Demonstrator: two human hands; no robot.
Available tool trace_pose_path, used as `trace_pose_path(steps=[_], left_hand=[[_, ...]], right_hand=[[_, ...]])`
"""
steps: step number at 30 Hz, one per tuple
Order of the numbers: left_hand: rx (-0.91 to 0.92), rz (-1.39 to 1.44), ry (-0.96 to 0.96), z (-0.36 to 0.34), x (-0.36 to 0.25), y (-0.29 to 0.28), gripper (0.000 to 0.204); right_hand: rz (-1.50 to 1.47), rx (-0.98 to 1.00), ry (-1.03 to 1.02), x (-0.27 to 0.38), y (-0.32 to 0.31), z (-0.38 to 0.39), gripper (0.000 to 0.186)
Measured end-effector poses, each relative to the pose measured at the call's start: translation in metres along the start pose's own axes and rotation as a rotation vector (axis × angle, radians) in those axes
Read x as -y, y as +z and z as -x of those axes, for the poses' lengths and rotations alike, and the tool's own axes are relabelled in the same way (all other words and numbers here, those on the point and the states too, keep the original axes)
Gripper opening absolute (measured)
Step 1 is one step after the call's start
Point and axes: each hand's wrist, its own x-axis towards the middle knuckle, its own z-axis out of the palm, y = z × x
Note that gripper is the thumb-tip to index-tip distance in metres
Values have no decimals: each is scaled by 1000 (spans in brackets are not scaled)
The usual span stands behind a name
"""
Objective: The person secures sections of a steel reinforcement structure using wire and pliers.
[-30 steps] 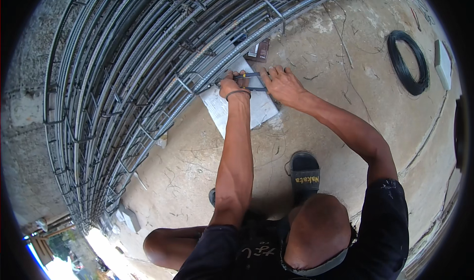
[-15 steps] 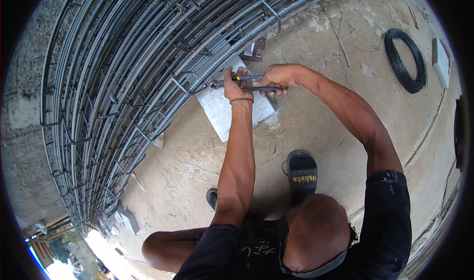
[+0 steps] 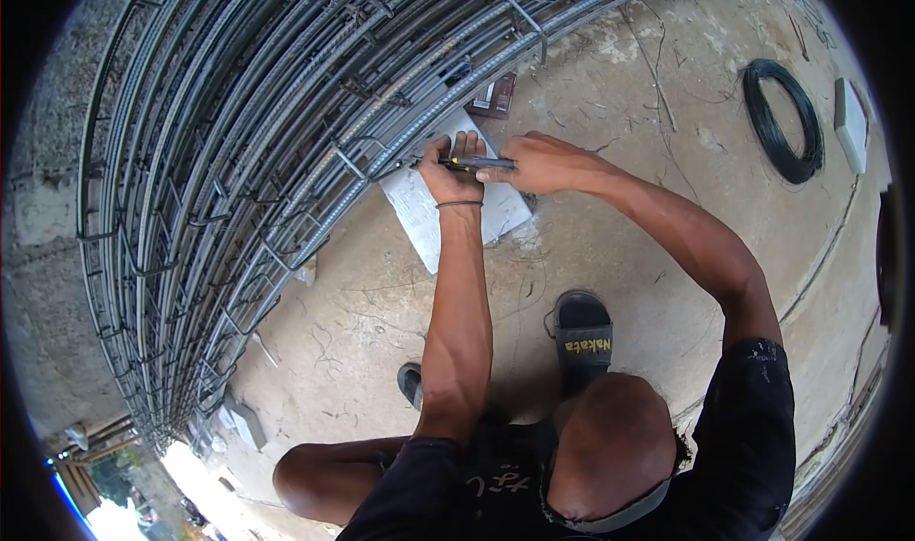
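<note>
A pair of pliers (image 3: pixel 488 163) with dark handles and yellow marks reaches toward the outer bars of a bundle of steel rebar cages (image 3: pixel 315 160). My right hand (image 3: pixel 538 164) is wrapped round the handles, which lie close together. Palm up, my left hand (image 3: pixel 454 181) cups the front part of the pliers between its thumb and bent fingers, right beside the rebar. The jaws are small and partly covered, so what they bite on cannot be made out. Beneath my hands a pale flat slab (image 3: pixel 416 219) lies on the floor.
A brown box (image 3: pixel 493 97) sits behind the slab, against the rebar. A coil of dark wire (image 3: pixel 783 122) and a pale block (image 3: pixel 850 124) lie at the far right. Thin wire scraps and twigs are scattered over the concrete floor (image 3: pixel 610 226).
The handles of the pliers, spread apart before, have come together in my right hand. My left hand has shifted slightly left.
</note>
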Motion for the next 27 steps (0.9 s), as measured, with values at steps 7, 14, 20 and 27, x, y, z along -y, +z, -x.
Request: trace_pose_path(steps=[7,14,20,27], left_hand=[[-116,-326,262,40,-10,-24,33],[-225,-797,893,64,-60,-21,21],[211,-861,1050,53,-72,-29,37],[278,-978,1024,76,-66,-44,54]], right_hand=[[457,-487,-110,-26,89,9,49],[410,-461,-158,-23,74,10,55],[264,-398,-166,-20,69,8,58],[69,-247,-167,-32,67,48,53]])
